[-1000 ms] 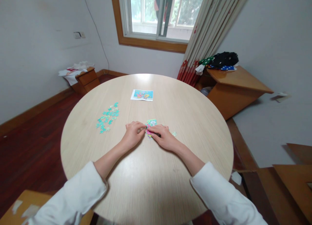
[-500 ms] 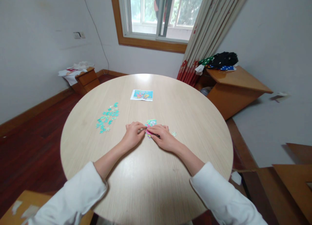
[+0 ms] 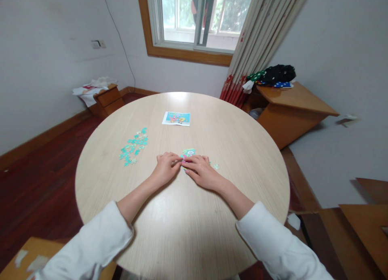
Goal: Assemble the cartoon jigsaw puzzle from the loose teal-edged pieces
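Observation:
A partly joined jigsaw puzzle (image 3: 189, 152) in green, pink and yellow lies on the round table (image 3: 182, 231), its lower part covered by my fingers. At its left edge my left hand (image 3: 166, 167) is closed, thumb and fingertips pinching the puzzle's side. My right hand (image 3: 201, 171) reaches over from the other side, its fingers bent and pressing on the pink part. The fingertips of both hands nearly meet. Just past my right hand lies a loose pale green jigsaw piece (image 3: 216, 166). Which single piece the fingers grip is hidden.
Several loose green jigsaw pieces (image 3: 133, 146) are spread on the table's left side. Farther back lies a printed picture card (image 3: 176, 118) with cartoon figures. Beyond the table stand a wooden cabinet (image 3: 291, 106) with cloths on top and a curtain (image 3: 257, 41) by the window.
My right fingers have shifted slightly left and lower over the puzzle, covering more of its pink part. My left hand has hardly moved. The loose pieces and card stay in place.

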`<state>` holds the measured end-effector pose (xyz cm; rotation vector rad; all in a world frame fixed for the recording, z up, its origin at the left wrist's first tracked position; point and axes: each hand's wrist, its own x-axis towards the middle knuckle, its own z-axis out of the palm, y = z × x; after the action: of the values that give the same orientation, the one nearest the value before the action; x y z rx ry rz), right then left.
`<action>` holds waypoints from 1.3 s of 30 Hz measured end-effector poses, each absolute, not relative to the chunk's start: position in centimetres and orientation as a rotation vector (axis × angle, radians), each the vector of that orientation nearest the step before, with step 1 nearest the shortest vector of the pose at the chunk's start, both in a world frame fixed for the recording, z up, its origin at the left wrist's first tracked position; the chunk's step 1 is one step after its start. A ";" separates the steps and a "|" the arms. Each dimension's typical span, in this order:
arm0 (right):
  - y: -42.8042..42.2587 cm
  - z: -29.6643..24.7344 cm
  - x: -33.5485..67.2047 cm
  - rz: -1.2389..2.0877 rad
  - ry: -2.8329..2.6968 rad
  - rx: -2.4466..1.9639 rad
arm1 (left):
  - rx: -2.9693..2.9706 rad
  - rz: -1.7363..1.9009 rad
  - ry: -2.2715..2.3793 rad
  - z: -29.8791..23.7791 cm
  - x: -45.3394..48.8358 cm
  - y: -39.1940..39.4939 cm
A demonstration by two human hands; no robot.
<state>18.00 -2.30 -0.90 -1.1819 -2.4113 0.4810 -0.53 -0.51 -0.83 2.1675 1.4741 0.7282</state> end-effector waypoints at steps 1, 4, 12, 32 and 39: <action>-2.3 -0.9 18.0 0.474 -2.410 -1.180 | 2.171 0.722 1.466 -0.8 -0.6 -0.5; -2.3 -0.8 18.0 0.458 -2.397 -1.176 | 2.180 0.704 1.441 -0.8 -0.6 -0.5; -2.0 -1.0 18.0 0.426 -2.329 -1.163 | 2.188 0.708 1.436 -0.7 -0.5 -0.6; -2.2 -0.7 18.1 0.314 -2.404 -1.164 | 2.280 0.736 1.465 -2.2 0.1 -1.0; -2.3 -0.5 18.0 0.278 -2.432 -1.196 | 2.290 0.715 1.472 -2.0 0.2 -1.1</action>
<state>18.01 -2.35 -0.49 -1.1962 -2.4318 0.2779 0.20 -1.08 -1.95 2.2896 1.4724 0.7150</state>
